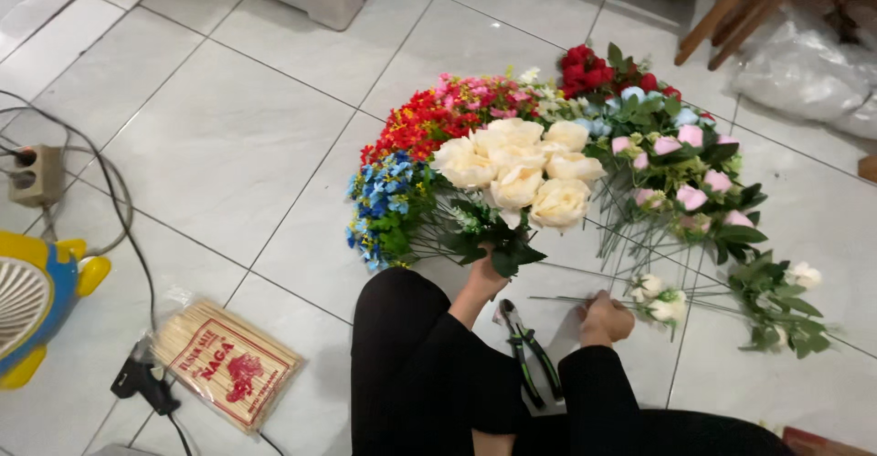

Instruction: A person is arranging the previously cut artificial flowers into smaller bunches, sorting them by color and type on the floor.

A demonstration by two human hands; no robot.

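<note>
Flat clear packet of wooden skewers (227,362) with a red label lies lower left on the floor (228,136). Left hand (486,276) grips the cream rose bunch (521,173) from below; right hand (605,317) is closed on a thin stem (559,300), with green-handled pliers (528,346) between the hands.

Glossy white tiled floor (228,136) with wooden chair legs (731,8) at the top right, evenly lit.

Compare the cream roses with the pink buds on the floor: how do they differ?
The cream roses are large, fully open blooms; the pink buds are small and closed. The cream roses sit tightly bunched, held at the stems by the left hand; the pink buds lie spread out among green leaves, with no hand on them. The right hand touches other thin stems instead. Both have green leaves and long stems.
</note>
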